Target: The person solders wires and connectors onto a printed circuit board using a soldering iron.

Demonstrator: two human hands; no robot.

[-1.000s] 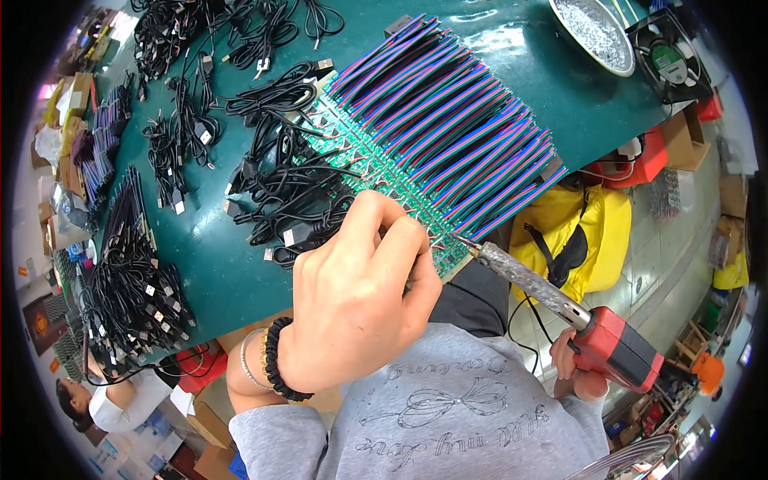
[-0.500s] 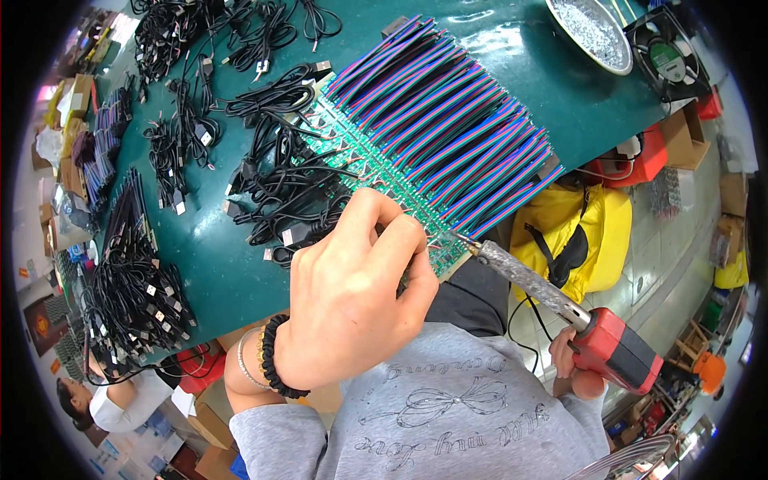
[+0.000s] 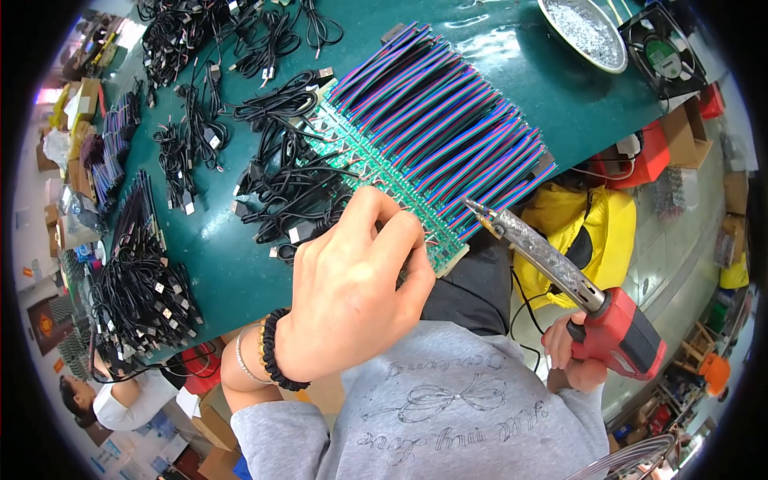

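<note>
My left hand [image 3: 344, 288] is closed in a pinch over the near end of a green circuit board panel [image 3: 448, 250]. Its fingertips are bent out of sight, so what they pinch is hidden. In my right hand [image 3: 562, 346] is a red and black soldering gun [image 3: 626, 334], gripped by its handle. Its metal tip hovers over the ends of the striped wires, apart from the board. Rows of blue, red, green and black wires [image 3: 456, 112] run off the panel's far right side. Black USB cables [image 3: 276, 188] lie along its left side, several with ends at the board.
More USB cable bundles [image 3: 144, 296] lie on the green table [image 3: 240, 276] at left. A metal dish of silvery bits [image 3: 588, 32] and a small fan [image 3: 666, 54] stand at the far right. A yellow bag [image 3: 612, 228] sits beyond the table edge. Another person [image 3: 132, 400] is at lower left.
The soldering gun's tip has lifted off the board beside my left fingers and moved up, away from the joint. My left hand has hardly moved.
</note>
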